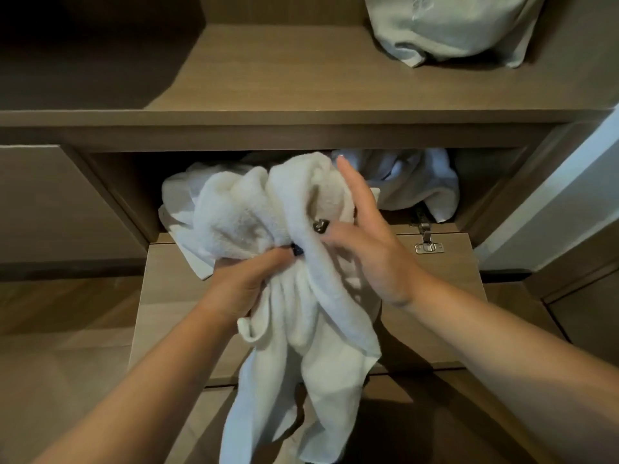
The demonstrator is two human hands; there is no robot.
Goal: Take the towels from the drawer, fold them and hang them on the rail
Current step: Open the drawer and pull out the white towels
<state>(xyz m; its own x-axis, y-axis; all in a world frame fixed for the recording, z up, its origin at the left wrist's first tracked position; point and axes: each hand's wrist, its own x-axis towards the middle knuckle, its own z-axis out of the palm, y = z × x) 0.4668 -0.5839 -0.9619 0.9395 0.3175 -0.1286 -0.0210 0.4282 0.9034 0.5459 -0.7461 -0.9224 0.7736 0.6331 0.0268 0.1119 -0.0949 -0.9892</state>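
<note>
From the head view, the left hand is clenched around a bunched white towel lifted over the drawer's dropped front panel, its tail dangling past the panel's near edge. The right hand pinches a fold, other fingers spread. More towels sit at the drawer's back right; the trailing tail could, I think, snag them or the hinge.

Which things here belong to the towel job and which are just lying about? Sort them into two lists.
Belongs to the job:
white towel, gripped by the left hand and pinched by the right hand
more white cloth in the open compartment

Just lying about:
pale green bundle on the upper shelf
metal hinge on the dropped-down door
</note>
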